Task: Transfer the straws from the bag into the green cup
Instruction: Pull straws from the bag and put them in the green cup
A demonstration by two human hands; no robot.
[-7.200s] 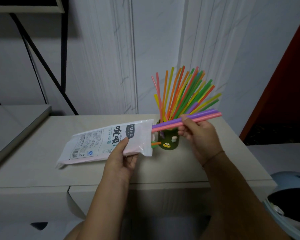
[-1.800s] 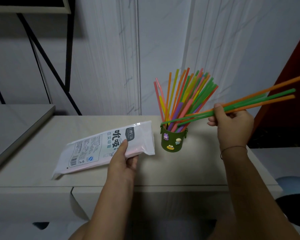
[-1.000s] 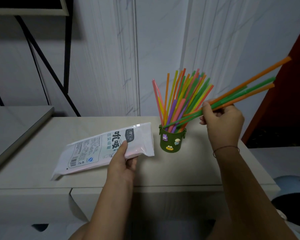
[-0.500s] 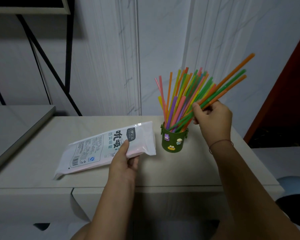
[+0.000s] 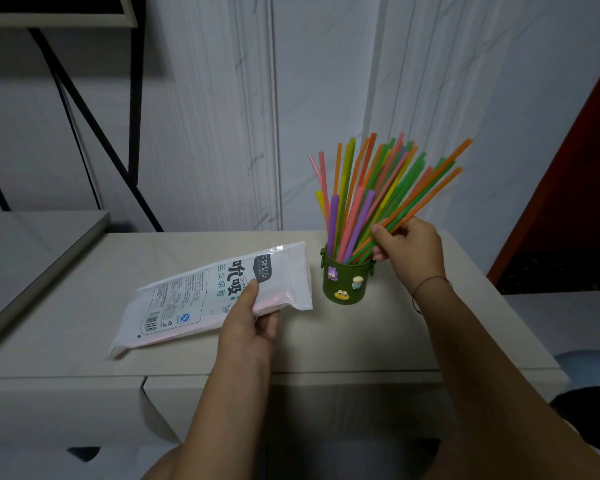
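Pinching a few orange and green straws (image 5: 426, 192) with right hand (image 5: 409, 247), just right of frame centre, fingers curled round them directly above the green cup (image 5: 347, 280) rim. Lower ends down inside the cup among the other straws (image 5: 350, 188); long axis tilted, tops pointing to upper right. Gripping the bag (image 5: 194, 299) with left hand (image 5: 250, 323) at frame centre, thumb on top, fingers under its near edge. Bag lying on the counter (image 5: 430, 337), long axis running lower left to centre, mouth end just beside the cup's left side. Pink tint inside, maybe straws left, cannot tell. Next likely: letting the bunch drop, then reaching left across the cup to the bag mouth; right hand nearer.
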